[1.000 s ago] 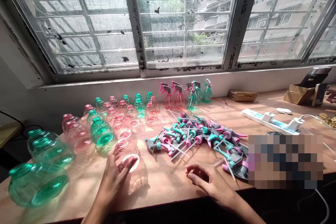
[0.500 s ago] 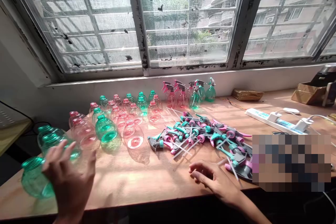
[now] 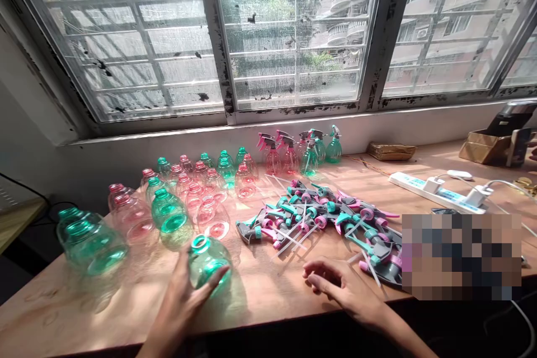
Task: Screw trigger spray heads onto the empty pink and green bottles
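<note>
My left hand [image 3: 184, 285] is wrapped around a green transparent bottle [image 3: 207, 257] at the front of the table, thumb across its near side. The bottle's neck is bare. My right hand [image 3: 335, 285] rests by the table's front edge, fingers loosely curled with a gap to the thumb; nothing shows in it. Just beyond it lies a pile of pink, teal and grey spray heads [image 3: 310, 212] with thin white tubes. Behind my left hand stand several headless bottles, among them a pink bottle [image 3: 213, 217] and a green bottle [image 3: 168, 210].
Several bottles with spray heads [image 3: 289, 156] stand by the wall under the window. On the right are a white power strip [image 3: 436, 193] with plugs, a flat brown package [image 3: 391, 151] and a cardboard box [image 3: 482, 145]. A blurred patch covers the right front.
My left hand has taken hold of the green bottle from the far left front and brought it right, towards the middle. My right hand has stayed in place.
</note>
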